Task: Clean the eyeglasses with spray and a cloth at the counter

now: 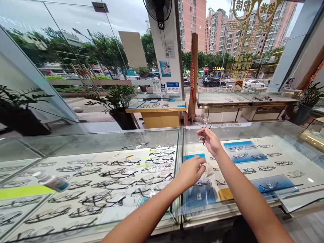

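Note:
My right hand [210, 141] is raised over the glass counter and pinches a pair of thin-framed glasses [204, 125] by one arm, so the lenses stand above my fingers. My left hand [190, 172] is lower and closer to me, its fingers closed on a small white cloth [209, 168]. Both hands hover above the seam between two glass display cases [180, 148]. Rows of glasses frames [111, 182] lie under the glass.
A small white bottle with a blue cap [50, 182] lies on the glass top at the left. Blue display trays [244, 152] sit inside the right case. Further counters [157, 108], potted plants [118, 101] and a shop window stand beyond.

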Available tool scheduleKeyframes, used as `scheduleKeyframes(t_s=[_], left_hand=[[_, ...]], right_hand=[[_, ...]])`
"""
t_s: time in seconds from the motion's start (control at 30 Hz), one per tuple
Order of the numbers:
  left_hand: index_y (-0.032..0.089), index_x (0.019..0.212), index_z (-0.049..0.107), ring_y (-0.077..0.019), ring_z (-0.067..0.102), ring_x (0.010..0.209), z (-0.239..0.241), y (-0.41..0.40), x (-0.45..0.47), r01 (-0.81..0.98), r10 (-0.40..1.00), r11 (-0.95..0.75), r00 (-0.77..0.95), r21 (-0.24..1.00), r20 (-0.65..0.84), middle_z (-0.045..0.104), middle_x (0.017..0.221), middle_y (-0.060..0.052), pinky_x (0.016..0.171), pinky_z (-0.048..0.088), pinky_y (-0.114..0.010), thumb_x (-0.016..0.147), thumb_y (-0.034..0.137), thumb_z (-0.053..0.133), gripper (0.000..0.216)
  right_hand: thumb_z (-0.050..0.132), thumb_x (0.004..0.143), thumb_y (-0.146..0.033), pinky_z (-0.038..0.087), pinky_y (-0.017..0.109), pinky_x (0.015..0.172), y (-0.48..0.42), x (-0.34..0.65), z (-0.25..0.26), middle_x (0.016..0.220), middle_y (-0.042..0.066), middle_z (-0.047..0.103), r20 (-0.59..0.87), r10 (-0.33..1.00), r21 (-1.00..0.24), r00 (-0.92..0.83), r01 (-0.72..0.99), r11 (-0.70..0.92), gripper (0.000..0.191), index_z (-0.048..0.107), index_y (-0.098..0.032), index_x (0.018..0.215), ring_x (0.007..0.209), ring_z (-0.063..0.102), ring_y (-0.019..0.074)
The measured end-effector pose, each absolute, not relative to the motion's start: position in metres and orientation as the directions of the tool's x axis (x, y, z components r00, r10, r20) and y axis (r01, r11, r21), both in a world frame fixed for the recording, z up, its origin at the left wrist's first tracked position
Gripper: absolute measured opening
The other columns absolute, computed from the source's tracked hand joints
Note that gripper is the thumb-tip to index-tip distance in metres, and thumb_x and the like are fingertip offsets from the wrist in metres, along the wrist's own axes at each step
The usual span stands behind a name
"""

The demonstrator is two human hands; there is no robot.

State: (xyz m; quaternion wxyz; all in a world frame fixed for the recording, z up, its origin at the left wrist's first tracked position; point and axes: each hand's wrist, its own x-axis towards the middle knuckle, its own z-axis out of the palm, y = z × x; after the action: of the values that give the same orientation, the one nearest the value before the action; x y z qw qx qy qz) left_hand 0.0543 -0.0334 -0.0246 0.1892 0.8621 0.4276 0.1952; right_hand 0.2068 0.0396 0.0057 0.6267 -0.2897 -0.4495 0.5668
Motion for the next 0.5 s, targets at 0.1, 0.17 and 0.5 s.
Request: scheduleKeyframes(t_s=[0.1, 0.17, 0.5], left_hand=[[0.021, 0.077, 0.063, -0.0219, 0.061, 0.079, -0.017, -0.023, 0.043, 0.579, 0.872, -0.470, 0.422, 0.666, 0.248, 0.067, 0.082, -0.004, 0.071, 0.041, -0.031, 0.093, 0.032, 0.052, 0.022], [0.020, 0.069, 0.057, -0.0198, 0.057, 0.070, -0.011, -0.014, 0.034, 0.477, 0.911, -0.382, 0.339, 0.792, 0.235, 0.062, 0.071, -0.002, 0.065, 0.038, -0.030, 0.091, 0.039, 0.054, 0.029], [0.017, 0.087, 0.069, -0.0138, 0.053, 0.065, 0.010, 0.018, 0.012, -0.066, 0.981, -0.183, 0.059, 0.981, 0.187, 0.065, 0.073, 0.001, 0.062, 0.040, -0.024, 0.076, 0.050, 0.072, 0.034]], right_hand=[[0.081, 0.079, -0.056, 0.045, 0.030, 0.075, 0.041, 0.210, 0.006, 0.097, 0.002, 0.078, 0.233, 0.972, -0.874, -0.031, -0.445, 0.195, 0.032, 0.068, -0.026, 0.082, 0.092, 0.065, 0.0181], [0.082, 0.078, -0.056, 0.046, 0.030, 0.075, 0.042, 0.212, 0.006, 0.096, 0.002, 0.078, 0.232, 0.972, -0.873, -0.023, -0.445, 0.198, 0.033, 0.068, -0.026, 0.081, 0.092, 0.066, 0.0180], [0.078, 0.082, -0.055, 0.047, 0.031, 0.082, 0.034, 0.215, 0.015, 0.098, 0.002, 0.078, 0.259, 0.965, -0.881, -0.043, -0.420, 0.218, 0.030, 0.069, -0.027, 0.080, 0.099, 0.067, 0.0193]])
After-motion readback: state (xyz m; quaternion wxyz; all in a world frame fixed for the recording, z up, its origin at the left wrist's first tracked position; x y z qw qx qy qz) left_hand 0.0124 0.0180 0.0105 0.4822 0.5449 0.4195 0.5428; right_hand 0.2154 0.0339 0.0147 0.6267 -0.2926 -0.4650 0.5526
